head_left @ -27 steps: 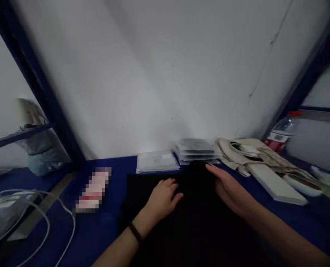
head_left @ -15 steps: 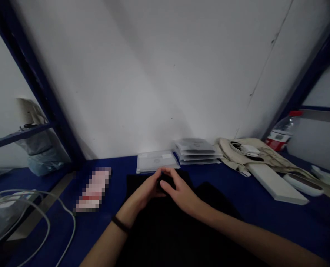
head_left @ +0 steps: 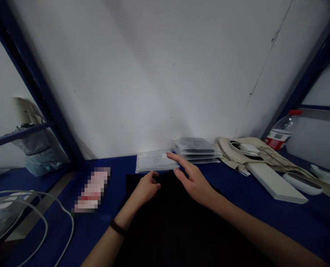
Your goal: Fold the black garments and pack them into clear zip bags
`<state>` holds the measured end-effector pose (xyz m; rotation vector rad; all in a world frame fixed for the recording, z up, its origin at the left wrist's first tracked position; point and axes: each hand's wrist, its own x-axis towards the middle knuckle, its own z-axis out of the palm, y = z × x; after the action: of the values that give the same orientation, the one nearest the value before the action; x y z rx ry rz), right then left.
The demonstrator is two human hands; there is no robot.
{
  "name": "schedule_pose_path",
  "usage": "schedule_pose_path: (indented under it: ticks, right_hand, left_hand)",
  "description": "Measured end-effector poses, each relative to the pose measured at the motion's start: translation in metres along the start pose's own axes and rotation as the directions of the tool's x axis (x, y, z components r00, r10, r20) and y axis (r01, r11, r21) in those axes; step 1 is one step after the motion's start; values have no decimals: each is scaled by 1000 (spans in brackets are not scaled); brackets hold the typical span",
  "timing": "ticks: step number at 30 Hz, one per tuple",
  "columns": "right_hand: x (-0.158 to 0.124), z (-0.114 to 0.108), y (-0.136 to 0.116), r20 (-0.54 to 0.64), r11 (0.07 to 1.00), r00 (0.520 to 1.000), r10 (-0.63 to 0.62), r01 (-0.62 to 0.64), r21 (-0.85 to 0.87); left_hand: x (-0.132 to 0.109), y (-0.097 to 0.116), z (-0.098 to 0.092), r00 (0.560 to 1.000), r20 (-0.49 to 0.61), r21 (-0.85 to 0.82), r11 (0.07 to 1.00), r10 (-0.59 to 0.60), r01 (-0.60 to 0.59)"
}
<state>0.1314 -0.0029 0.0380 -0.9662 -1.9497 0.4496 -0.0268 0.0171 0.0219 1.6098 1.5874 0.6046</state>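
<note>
A black cloth (head_left: pixel 165 226) lies in a dark heap on the blue tabletop, directly in front of me. My left hand (head_left: pixel 146 189) rests at its far edge with the fingers curled, and I cannot tell whether they grip it. My right hand (head_left: pixel 191 178) is spread just above the cloth's far edge, with its fingertips close to a clear plastic packet (head_left: pixel 155 162). Behind that packet is a stack of similar packets (head_left: pixel 195 147).
A pixelated flat package (head_left: pixel 92 190) lies left of the cloth, and a white cable (head_left: pixel 53 202) curls further left. To the right are a canvas bag (head_left: pixel 245 151), a white board (head_left: pixel 276 183), a white oval dish (head_left: pixel 302 183) and a plastic bottle (head_left: pixel 278 135). A white wall stands behind.
My hands have parted from their meeting point over the cloth. The left has moved back left and the right has opened, reaching toward the clear packet.
</note>
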Motion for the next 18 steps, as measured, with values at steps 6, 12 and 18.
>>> schedule_pose_path:
  ticks: [6,12,18]
  right_hand:
    - [-8,26,27,303,896,903,305,-164,-413]
    - [-14,37,29,375,821,842,389,-131,-556]
    - [-14,38,30,372,811,838,399,-132,-571]
  left_hand:
    - [-9,2,-2,994,-79,520,854,80,-28]
    - [-15,7,2,998,-64,682,730,-1,45]
    - [-10,1,-20,983,-174,728,680,62,86]
